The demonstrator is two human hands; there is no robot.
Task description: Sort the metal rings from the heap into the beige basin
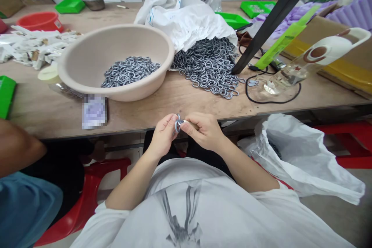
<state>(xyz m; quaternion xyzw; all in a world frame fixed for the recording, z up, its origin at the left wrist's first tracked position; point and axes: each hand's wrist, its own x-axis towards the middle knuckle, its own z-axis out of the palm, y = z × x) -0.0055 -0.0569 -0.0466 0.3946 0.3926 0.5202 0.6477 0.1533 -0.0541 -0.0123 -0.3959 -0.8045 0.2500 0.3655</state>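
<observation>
My left hand point(163, 135) is closed in a pinch on a grey ring point(177, 124), just off the table's front edge and above my lap. A second ring may be with it, but fingers cover part of the spot. My right hand point(205, 130) is closed around a small tool with a shiny tip, mostly hidden by the fingers; its tip meets the ring. Beyond my hands, a beige basin point(116, 40) holds many similar grey rings point(130, 70). To its right, a large pile of grey rings point(207, 66) spills from a white sack point(186, 23).
A clear bottle point(287, 75) and a black cable point(273, 102) lie right of a dark metal post point(270, 23). An open white bag point(302, 151) stands low at right. A co-worker's arm point(19, 149) is at left. White pieces point(35, 46) cover the left table.
</observation>
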